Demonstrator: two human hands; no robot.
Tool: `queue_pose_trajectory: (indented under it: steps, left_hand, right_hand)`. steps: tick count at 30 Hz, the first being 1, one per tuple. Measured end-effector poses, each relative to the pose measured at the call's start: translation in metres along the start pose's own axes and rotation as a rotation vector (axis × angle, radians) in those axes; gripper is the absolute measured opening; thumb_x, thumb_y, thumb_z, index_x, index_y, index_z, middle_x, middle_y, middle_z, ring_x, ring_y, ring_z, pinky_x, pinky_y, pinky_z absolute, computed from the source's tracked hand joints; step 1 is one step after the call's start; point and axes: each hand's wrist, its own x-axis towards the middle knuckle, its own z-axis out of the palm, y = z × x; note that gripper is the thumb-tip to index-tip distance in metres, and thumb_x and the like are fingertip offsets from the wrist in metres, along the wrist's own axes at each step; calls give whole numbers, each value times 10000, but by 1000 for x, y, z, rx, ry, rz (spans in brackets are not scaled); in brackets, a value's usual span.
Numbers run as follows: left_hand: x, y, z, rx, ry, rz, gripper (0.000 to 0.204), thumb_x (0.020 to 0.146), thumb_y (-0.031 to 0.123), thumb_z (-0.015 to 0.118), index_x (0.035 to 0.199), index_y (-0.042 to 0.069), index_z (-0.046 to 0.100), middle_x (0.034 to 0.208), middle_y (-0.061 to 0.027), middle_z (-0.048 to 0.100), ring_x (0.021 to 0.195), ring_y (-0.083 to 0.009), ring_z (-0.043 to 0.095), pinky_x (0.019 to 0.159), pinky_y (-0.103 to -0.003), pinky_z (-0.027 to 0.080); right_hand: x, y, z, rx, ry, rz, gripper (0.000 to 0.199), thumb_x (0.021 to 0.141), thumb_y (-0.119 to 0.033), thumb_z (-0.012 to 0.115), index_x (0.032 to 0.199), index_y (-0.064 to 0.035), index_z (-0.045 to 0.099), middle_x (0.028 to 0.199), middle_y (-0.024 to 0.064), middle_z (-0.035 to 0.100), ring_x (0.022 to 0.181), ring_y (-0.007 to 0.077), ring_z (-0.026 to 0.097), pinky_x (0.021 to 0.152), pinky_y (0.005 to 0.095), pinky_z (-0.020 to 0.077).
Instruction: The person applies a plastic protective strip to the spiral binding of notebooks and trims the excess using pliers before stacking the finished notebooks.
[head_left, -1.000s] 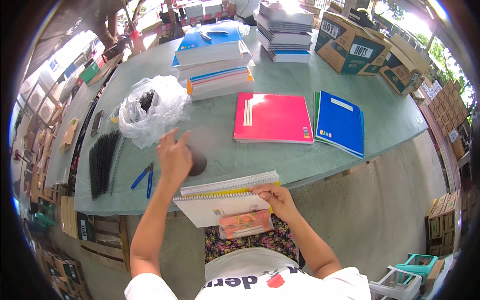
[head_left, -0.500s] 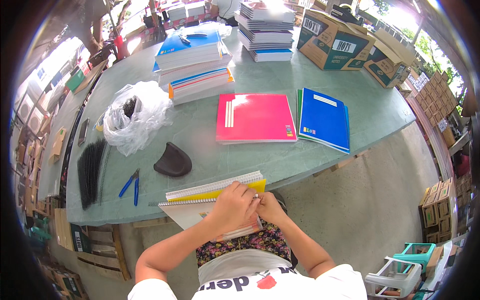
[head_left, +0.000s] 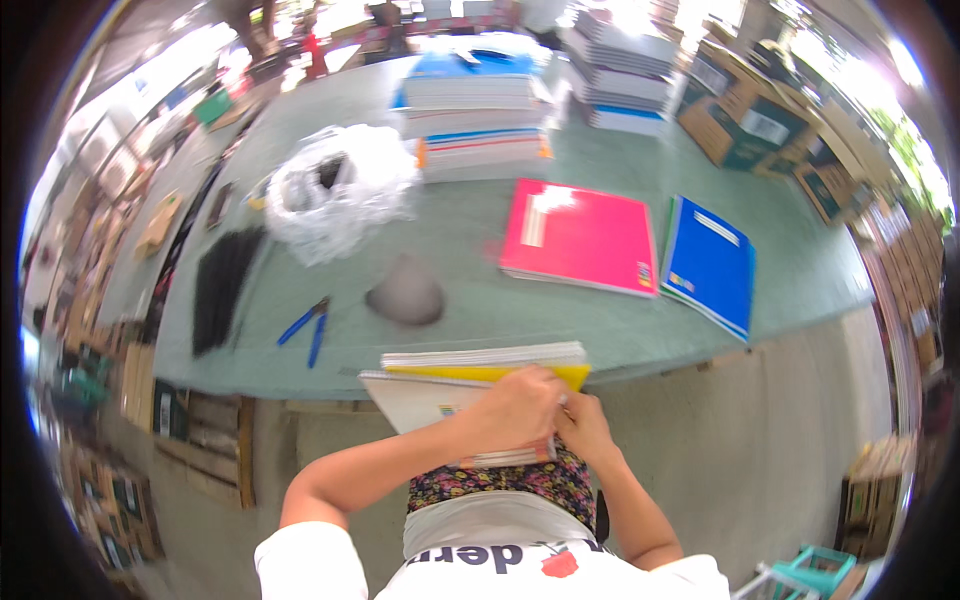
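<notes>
A notebook with a pale cover point(head_left: 410, 396) rests tilted between my lap and the table's near edge, its punched spine toward the table. Behind it show a yellow cover point(head_left: 574, 376) and a stack of white pages point(head_left: 480, 357). My left hand point(head_left: 522, 402) lies across the notebook with its fingers closed at the right end of the spine. Right beside it, my right hand point(head_left: 584, 425) pinches at the same corner; the fingertips of both meet there. What they pinch is too small and blurred to make out, perhaps the end of the binding wire.
On the green table point(head_left: 460, 230) lie blue-handled cutters point(head_left: 308, 328), a dark rounded object point(head_left: 406, 292), black binding coils point(head_left: 225, 290) and a plastic bag point(head_left: 340, 205). Farther off are a pink notebook point(head_left: 580, 238), blue notebooks point(head_left: 710, 265), notebook stacks point(head_left: 475, 105) and cardboard boxes point(head_left: 745, 110).
The view has swung left, so the table's things sit farther right and are blurred. Both hands stay at the notebook's right corner, with the fingers slightly shifted.
</notes>
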Motion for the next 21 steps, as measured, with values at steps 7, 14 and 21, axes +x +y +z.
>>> queue_pose_trajectory:
  steps: [7,14,21]
  left_hand:
    - [13,-3,8,5,152,-22,171,677,111,633,815,20,590,811,-152,556,822,-320,547,710,-388,458]
    - [-73,-100,-154,285,252,-626,534,618,273,773,1055,27,589,1008,-177,606,1009,-314,554,875,-383,438]
    - [-182,-154,-145,444,92,-974,649,597,220,707,1198,112,487,1058,-181,475,970,-390,463,900,-421,412]
  right_hand:
    - [2,31,4,17,56,-19,112,790,-64,548,802,40,585,695,97,649,644,141,595,580,296,452]
    - [42,-42,-34,300,-353,-37,320,834,-182,612,1072,31,606,938,132,654,853,148,599,752,295,465]
    - [70,-139,82,-606,-616,-512,345,845,-285,567,1077,-30,548,964,200,613,874,362,593,716,446,465]
